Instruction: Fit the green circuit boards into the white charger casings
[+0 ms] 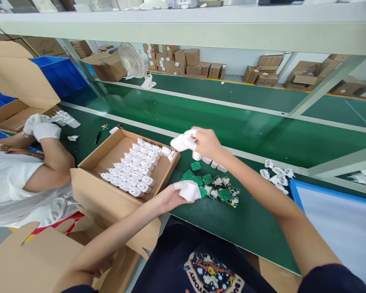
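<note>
My left hand [168,198] is closed around a white plastic housing [189,190] beside the pile of green circuit boards [198,179]. Farther forward, my right hand [208,143] pinches another white plastic housing [181,142], held above the table near the carton's right corner. Whether it is one piece or two in the right fingers I cannot tell. Below that hand stand several more white housings [214,164], partly hidden by the wrist. To the left, an open carton [105,154] holds rows of white housings [131,169].
Small white parts [277,177] lie at the right by a blue-rimmed tray [332,228]. A co-worker's gloved hands [44,127] are at the far left, near more white parts. A clip fan [133,61] is mounted behind the carton. A shelf beam [183,34] crosses overhead.
</note>
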Available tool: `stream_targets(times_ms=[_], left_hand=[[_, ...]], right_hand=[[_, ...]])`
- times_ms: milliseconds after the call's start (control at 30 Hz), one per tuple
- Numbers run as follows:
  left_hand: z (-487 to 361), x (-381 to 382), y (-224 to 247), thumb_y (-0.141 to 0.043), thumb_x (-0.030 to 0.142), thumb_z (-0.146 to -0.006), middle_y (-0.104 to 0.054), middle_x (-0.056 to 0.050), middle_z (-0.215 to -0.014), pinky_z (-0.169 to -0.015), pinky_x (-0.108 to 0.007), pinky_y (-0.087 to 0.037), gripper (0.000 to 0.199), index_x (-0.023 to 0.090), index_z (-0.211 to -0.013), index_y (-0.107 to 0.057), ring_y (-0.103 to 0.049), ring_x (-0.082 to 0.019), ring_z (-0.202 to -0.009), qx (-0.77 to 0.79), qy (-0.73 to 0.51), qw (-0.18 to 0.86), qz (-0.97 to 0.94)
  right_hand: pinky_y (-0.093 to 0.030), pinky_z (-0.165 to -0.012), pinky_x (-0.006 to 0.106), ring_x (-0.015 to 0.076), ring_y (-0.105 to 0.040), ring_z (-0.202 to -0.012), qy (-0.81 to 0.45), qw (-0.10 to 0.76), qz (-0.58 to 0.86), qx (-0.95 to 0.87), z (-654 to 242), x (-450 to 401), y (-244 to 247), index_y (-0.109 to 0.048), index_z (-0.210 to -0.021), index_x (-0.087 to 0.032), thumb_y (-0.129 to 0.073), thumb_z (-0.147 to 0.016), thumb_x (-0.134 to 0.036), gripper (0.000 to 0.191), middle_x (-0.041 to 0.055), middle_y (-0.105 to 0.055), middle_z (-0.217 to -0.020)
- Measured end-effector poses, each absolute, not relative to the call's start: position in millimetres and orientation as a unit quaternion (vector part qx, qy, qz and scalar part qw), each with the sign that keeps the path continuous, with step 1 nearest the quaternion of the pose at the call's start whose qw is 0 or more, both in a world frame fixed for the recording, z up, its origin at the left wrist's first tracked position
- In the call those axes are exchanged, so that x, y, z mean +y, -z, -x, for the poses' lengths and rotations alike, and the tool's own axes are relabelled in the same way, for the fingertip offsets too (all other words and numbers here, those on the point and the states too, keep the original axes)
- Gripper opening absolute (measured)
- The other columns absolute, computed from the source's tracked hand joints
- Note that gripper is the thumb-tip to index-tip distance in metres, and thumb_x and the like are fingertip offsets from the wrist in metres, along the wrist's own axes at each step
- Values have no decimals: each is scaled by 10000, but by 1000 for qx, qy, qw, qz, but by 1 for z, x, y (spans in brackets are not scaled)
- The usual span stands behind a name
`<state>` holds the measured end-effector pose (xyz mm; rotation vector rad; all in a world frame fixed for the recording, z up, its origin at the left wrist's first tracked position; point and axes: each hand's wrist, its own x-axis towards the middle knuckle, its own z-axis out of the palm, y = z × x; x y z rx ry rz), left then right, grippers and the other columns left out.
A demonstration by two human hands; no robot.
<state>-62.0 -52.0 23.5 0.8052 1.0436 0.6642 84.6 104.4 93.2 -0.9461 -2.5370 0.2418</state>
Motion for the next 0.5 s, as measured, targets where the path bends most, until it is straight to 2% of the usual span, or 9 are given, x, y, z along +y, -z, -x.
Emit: stream_targets(times_ms=[67, 133, 233, 333, 433, 500], left_hand=[[65, -35, -30, -488, 375, -757, -668, -146, -1071, -859, -411, -518, 472, 111, -1140, -570, -641, -256, -981, 482, -276, 717, -420], [67, -12, -32, -534, 326, -707, -672, -141, -1068, -867, -409, -514, 518, 97, -1172, -547, -640, -261, -990, 502, -249, 681, -472], [63, 35, -29, -611, 227, -689, -646, -135, -1129, -904, -396, -491, 516, 103, -1185, -540, -600, -273, -1072, 554, -240, 599, -526], [51, 86, -21, -668, 208, -750, -589, -134, -1211, -952, -418, -463, 423, 111, -1148, -564, -543, -279, -1147, 611, -240, 476, -585], [37, 125, -16, -608, 296, -869, -559, -104, -1244, -938, -466, -482, 331, 140, -1157, -564, -553, -249, -1125, 632, -225, 376, -639], [32, 140, -12, -586, 313, -891, -561, -96, -1237, -922, -464, -498, 322, 146, -1166, -563, -568, -235, -1100, 631, -206, 330, -671]], right_hand=[[-444, -737, 274, 183, -611, -856, -90, 250, 390, -882, -135, 95, -103, -650, -888, -140, -439, -902, -267, 246, 91, -675, -979], [-462, -690, 293, 185, -616, -765, -86, 281, 436, -851, -183, 76, -104, -661, -860, -190, -401, -915, -313, 293, 71, -688, -864], [-446, -559, 307, 200, -599, -610, -76, 306, 487, -815, -240, 40, -89, -663, -759, -215, -363, -926, -384, 383, 62, -649, -657], [-420, -497, 279, 179, -580, -529, -63, 310, 500, -807, -279, 2, -63, -667, -718, -206, -401, -921, -387, 381, 45, -611, -579], [-392, -468, 250, 141, -543, -484, -25, 307, 475, -824, -303, -32, -38, -666, -772, -201, -423, -924, -315, 309, 28, -598, -608], [-365, -452, 247, 129, -509, -467, 13, 310, 455, -835, -314, -50, -25, -647, -767, -198, -432, -918, -254, 269, 23, -580, -619]])
